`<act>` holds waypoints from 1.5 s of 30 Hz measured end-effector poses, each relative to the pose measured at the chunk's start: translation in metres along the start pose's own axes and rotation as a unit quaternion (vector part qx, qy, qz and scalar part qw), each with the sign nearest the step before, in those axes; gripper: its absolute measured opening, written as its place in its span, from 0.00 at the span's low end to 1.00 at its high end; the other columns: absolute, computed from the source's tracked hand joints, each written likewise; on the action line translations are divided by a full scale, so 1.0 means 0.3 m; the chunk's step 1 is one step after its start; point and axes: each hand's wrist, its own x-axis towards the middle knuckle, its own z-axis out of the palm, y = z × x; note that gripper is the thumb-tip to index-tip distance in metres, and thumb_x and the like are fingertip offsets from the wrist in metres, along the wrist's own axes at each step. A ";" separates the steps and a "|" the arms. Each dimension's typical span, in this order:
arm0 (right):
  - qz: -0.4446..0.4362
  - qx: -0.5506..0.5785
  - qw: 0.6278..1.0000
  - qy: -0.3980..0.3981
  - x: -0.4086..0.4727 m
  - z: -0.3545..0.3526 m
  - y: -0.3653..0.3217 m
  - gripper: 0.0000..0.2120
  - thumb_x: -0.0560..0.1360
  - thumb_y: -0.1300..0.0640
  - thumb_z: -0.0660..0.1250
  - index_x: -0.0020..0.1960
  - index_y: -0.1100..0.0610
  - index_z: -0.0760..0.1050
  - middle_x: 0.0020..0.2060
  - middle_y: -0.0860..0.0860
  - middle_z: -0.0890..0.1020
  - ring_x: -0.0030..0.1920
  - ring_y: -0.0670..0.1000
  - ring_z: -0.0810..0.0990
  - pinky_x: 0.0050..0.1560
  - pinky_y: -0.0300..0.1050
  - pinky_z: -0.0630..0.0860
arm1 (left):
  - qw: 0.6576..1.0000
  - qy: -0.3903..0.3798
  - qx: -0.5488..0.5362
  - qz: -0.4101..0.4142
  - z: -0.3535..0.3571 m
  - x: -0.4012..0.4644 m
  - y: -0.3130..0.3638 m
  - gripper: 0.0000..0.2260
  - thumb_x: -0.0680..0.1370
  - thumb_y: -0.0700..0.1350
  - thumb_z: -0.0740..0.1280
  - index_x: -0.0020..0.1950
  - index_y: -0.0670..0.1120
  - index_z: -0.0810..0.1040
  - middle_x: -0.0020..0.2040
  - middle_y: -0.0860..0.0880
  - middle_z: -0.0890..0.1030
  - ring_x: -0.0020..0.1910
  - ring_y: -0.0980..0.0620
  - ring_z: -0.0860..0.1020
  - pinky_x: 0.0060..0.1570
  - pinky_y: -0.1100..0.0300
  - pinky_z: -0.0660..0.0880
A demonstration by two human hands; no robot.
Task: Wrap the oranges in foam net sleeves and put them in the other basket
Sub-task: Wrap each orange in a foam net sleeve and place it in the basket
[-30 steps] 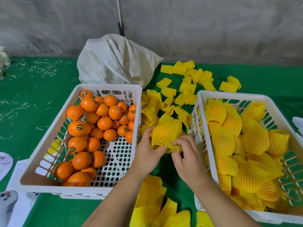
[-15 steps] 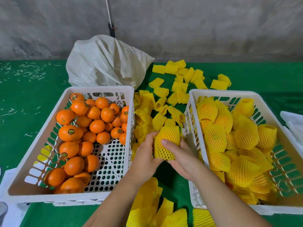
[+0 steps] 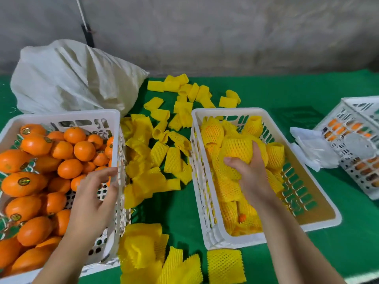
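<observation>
Green cloth [image 3: 266, 95] covers the table under a grey wall. Over the right basket [image 3: 320, 219], the right hand [image 3: 251, 174] grips a sleeved orange [image 3: 238, 149], its fingers curled round the far side and mostly hidden. The left hand [image 3: 94, 198] hovers with spread, relaxed fingers over the left basket [image 3: 67, 116] of bare oranges [image 3: 69, 168]; that basket is cut off at the frame's left edge. Loose foam sleeves [image 3: 158, 152] lie between the baskets.
</observation>
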 end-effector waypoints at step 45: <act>-0.175 -0.491 0.797 -0.304 0.150 0.590 0.380 0.13 0.79 0.52 0.71 0.63 0.51 0.77 0.67 0.50 0.76 0.67 0.57 0.73 0.62 0.57 0.74 | 0.787 -0.195 0.569 -0.138 -0.102 0.364 -0.488 0.44 0.72 0.44 0.77 0.78 0.59 0.51 0.69 0.43 0.56 0.60 0.38 0.73 0.61 0.48 0.76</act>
